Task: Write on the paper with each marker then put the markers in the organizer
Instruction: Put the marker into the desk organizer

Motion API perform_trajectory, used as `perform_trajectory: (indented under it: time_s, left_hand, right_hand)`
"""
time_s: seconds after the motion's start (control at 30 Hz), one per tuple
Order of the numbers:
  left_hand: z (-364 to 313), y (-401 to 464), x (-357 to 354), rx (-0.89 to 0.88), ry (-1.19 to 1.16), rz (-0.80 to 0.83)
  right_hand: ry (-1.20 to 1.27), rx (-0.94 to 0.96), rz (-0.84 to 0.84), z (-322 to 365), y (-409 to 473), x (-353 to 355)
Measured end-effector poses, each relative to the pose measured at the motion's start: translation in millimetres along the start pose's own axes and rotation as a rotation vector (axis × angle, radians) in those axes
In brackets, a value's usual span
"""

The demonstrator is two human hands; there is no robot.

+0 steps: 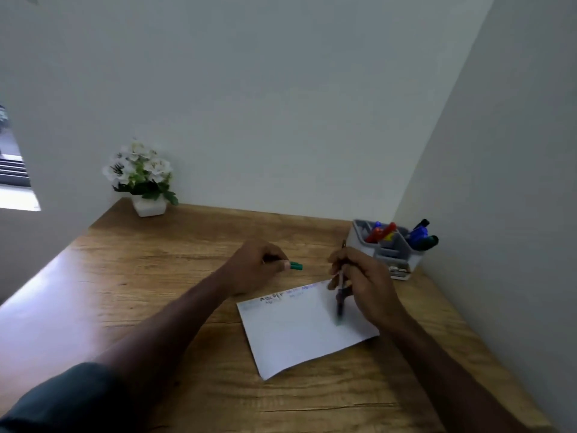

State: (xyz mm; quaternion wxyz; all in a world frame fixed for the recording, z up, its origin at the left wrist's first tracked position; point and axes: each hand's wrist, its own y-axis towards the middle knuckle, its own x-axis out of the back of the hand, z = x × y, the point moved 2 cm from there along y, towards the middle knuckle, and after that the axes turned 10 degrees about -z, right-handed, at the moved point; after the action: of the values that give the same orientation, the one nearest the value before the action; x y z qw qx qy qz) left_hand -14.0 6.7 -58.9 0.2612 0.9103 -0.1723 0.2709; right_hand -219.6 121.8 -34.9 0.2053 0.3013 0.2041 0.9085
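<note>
This looks like a small home or office writing corner. A wood-grain bench (156,276) is pushed into the angle of two plain pale walls (281,104). Beyond the fingers, at the bench's far left corner, a white pot of artificial white flowers (140,176) stands against the wall. Just past the right-hand fingers, a grey desk organizer (387,248) holds coloured markers (382,232). A sheet of paper (296,332) lies beneath the fingers.
</note>
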Motion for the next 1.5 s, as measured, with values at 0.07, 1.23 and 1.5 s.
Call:
perform_trajectory:
  time_s: [0.07,1.23,1.5]
  left_hand:
    - [-3,5,-9,-0.028,0.046,0.018]
    - [17,4,-28,-0.116,0.147,0.249]
    - [16,3,-28,-0.136,0.138,0.24]
  right_hand:
    - [0.082,-0.082,0.002,0,-1,-1]
    - [0.029,-0.07,0.091,-32,4,-39]
    - [0.008,-0.057,0.099,-33,4,-41]
